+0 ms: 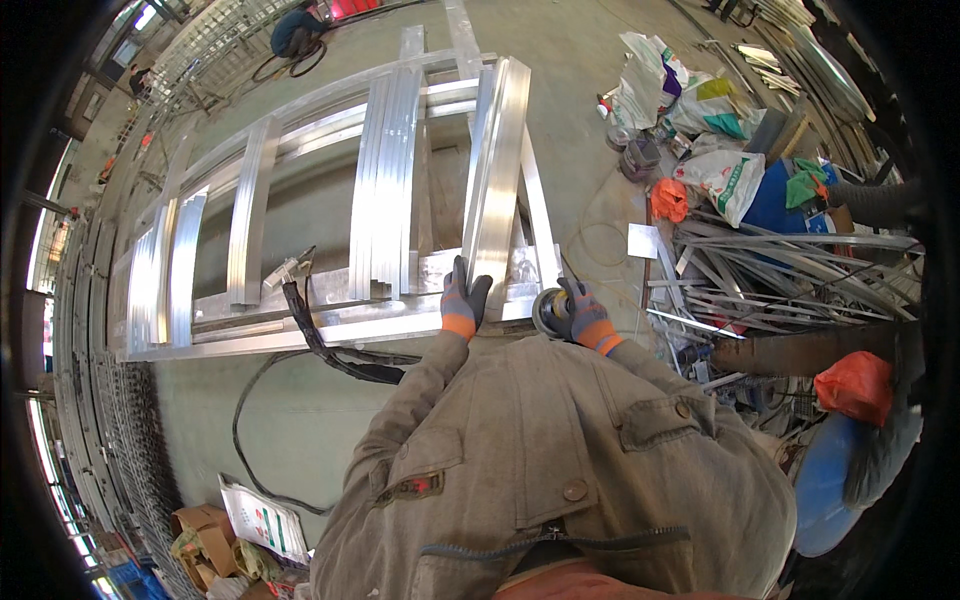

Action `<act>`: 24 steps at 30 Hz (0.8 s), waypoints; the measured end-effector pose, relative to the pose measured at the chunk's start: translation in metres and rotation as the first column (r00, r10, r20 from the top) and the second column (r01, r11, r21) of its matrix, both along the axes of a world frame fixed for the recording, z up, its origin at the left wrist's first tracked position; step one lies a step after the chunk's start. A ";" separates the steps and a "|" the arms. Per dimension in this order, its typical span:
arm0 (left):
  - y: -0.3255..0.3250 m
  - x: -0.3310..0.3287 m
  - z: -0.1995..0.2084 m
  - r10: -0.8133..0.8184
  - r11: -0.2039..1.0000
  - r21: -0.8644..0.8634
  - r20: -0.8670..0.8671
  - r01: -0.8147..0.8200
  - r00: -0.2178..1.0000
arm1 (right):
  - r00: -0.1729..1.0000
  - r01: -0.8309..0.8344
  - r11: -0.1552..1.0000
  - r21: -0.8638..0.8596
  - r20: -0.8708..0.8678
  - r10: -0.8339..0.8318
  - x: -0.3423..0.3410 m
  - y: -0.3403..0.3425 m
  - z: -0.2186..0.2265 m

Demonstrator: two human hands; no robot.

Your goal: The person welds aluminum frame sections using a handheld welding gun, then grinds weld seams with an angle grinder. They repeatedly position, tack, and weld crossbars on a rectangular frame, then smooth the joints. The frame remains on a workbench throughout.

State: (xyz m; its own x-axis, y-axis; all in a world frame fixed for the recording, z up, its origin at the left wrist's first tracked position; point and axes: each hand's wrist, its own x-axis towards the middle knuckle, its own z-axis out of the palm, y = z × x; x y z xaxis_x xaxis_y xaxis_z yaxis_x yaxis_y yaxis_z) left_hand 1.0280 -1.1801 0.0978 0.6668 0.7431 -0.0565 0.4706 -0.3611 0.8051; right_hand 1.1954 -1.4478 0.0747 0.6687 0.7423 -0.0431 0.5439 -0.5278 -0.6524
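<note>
My left hand (465, 298), in a grey glove with an orange cuff, rests against the near end of a bright aluminium profile (500, 180). Its fingers stretch forward along the profile's left side, with the thumb apart. To the right of that end, my right hand (582, 312), gloved alike, is closed around a power tool with a round disc, which looks like an angle grinder (547, 312). The tool's body is mostly hidden by the glove. The profile lies across a long aluminium frame (300, 337), with more stacked profiles (385, 190) on it to the left.
A clamp with a black-wrapped cable (318, 340) hangs over the frame's near edge. Metal offcuts (780, 270) and filled sacks (715, 105) lie at the right. A person (297, 32) crouches at the back. A cardboard box (205, 540) stands at the lower left.
</note>
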 end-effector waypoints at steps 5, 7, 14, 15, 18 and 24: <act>0.018 0.012 -0.011 0.065 0.996 -0.065 0.161 -0.055 0.985 | 1.000 -0.017 1.000 0.005 -0.003 0.017 0.001 0.000 0.008; 0.032 0.012 -0.016 0.078 0.994 -0.089 0.182 -0.063 0.980 | 0.999 -0.037 0.998 0.043 -0.006 0.037 0.002 0.001 0.011; 0.085 0.017 -0.032 0.187 0.956 -0.267 0.224 -0.124 0.957 | 0.999 -0.033 0.999 -0.023 -0.043 0.032 0.001 0.004 0.011; 0.090 0.018 -0.035 0.201 0.946 -0.299 0.241 -0.125 0.949 | 0.998 -0.042 0.999 -0.009 -0.052 0.041 0.000 0.005 0.010; 0.103 0.020 -0.051 0.213 0.919 -0.379 0.261 -0.103 0.942 | 0.997 -0.035 0.999 -0.016 -0.072 0.034 0.000 0.007 0.007; 0.121 0.007 -0.087 0.165 0.928 -0.351 0.082 -0.126 0.983 | 1.000 -0.016 1.000 -0.014 0.025 0.017 -0.007 0.009 0.007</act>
